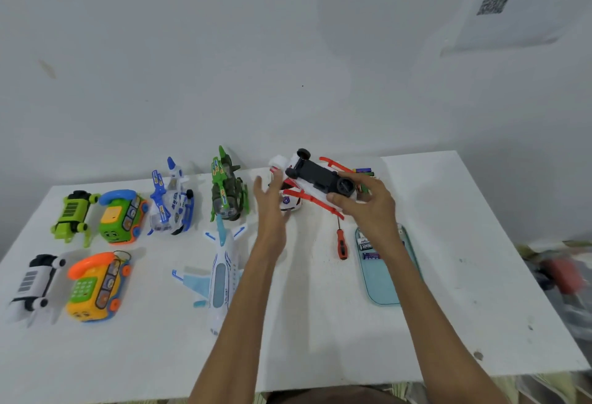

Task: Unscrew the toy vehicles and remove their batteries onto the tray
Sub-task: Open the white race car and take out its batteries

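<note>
Red-and-white toy helicopter point(307, 184) flipped belly-up, black underside and wheels showing, held off the white table point(448, 259) at far centre. Right hand point(368, 208) gripping its near-right end, thumb under, fingers over the wheel. Left hand point(272, 208) spread wide, holding nothing, just beside the helicopter's nose. Red screwdriver point(342, 245) lying flat below, apart from both hands. Light-blue tray point(381, 285) right of it, batteries point(365, 245) at its far end, partly hidden by right forearm. More batteries point(363, 171) behind the helicopter near far edge. Other toys crowding left half; white airplane point(221, 275) near left forearm. Open room right of tray up to right edge and along near edge.
</note>
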Tool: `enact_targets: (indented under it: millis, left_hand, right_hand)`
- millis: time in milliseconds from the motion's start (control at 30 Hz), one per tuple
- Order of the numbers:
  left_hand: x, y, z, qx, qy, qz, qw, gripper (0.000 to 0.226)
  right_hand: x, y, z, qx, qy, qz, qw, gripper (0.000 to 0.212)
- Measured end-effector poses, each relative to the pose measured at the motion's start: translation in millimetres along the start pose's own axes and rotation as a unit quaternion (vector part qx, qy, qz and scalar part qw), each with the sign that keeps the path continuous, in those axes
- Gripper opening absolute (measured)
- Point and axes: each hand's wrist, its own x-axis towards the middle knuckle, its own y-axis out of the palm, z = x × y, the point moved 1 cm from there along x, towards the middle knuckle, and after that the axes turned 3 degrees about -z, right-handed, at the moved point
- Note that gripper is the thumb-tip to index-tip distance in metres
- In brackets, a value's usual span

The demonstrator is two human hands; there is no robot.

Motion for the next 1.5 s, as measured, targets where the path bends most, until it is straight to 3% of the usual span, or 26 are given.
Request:
enact_targets:
  millis: [67, 133, 233, 333, 400, 433, 500, 567, 700, 833, 933, 1033, 1133, 1300, 1433, 1500]
  left_hand:
    - [-2, 10, 12, -0.005, -0.019, 0.066, 0.998, 0.067]
    - [3, 13, 18, -0.005, 0.003, 0.078, 0.997, 0.045]
    - [15, 7, 20, -0.022, 0.046, 0.077, 0.996, 0.033]
    - [19, -2, 17, -0.036, 0.064, 0.075, 0.994, 0.03]
    - [16, -7, 16, -0.045, 0.06, 0.089, 0.993, 0.042]
    - [14, -9, 16, -0.054, 0.051, 0.1, 0.992, 0.046]
    - [8, -11, 18, -0.068, 0.03, 0.127, 0.989, 0.054]
    - [1, -12, 24, -0.077, 0.002, 0.146, 0.986, 0.057]
    - [-9, -15, 38, -0.09, -0.055, 0.158, 0.982, 0.048]
    - [-8, -20, 46, -0.062, -0.048, 0.16, 0.984, 0.055]
    - [-5, -23, 51, -0.035, -0.045, 0.169, 0.984, 0.061]
    - [-4, -23, 55, -0.023, -0.048, 0.174, 0.983, 0.059]
    - [-2, -22, 63, -0.026, -0.067, 0.185, 0.98, 0.064]
    - [2, -23, 79, -0.056, -0.129, 0.181, 0.973, 0.083]
    - [5, -26, 85, -0.073, -0.169, 0.177, 0.967, 0.102]
    - [6, -28, 89, -0.089, -0.188, 0.172, 0.963, 0.1]
  right_hand:
    - [-5, 12, -3, -0.028, 0.012, 0.007, 1.0, 0.045]
    - [-10, 17, -3, -0.077, 0.013, 0.042, 0.996, 0.046]
    - [-13, 10, 0, -0.095, 0.058, 0.148, 0.983, 0.046]
    - [-12, 1, -4, -0.035, 0.155, 0.243, 0.957, 0.035]
    - [-12, -1, -17, -0.082, 0.162, 0.202, 0.962, 0.023]
    - [-11, -1, -27, -0.163, 0.143, 0.173, 0.961, 0.019]
    - [-14, 3, -44, -0.348, 0.114, 0.163, 0.916, 0.023]
    - [-20, 13, -54, -0.467, 0.097, 0.17, 0.862, 0.037]
    - [-28, 30, -62, -0.519, 0.062, 0.15, 0.839, 0.044]
    - [-21, 24, -57, -0.451, 0.041, 0.123, 0.883, 0.032]
    - [-9, 8, -33, -0.336, 0.024, 0.053, 0.94, 0.026]
    - [-2, -7, -4, -0.22, -0.002, -0.038, 0.975, 0.015]
    - [0, -16, 15, -0.124, -0.019, -0.099, 0.987, 0.019]
    - [-10, -17, 35, -0.037, -0.049, -0.118, 0.991, 0.031]
    - [-12, -15, 46, -0.003, -0.055, -0.054, 0.997, 0.033]
    - [-14, -12, 44, -0.02, -0.066, -0.027, 0.997, 0.034]
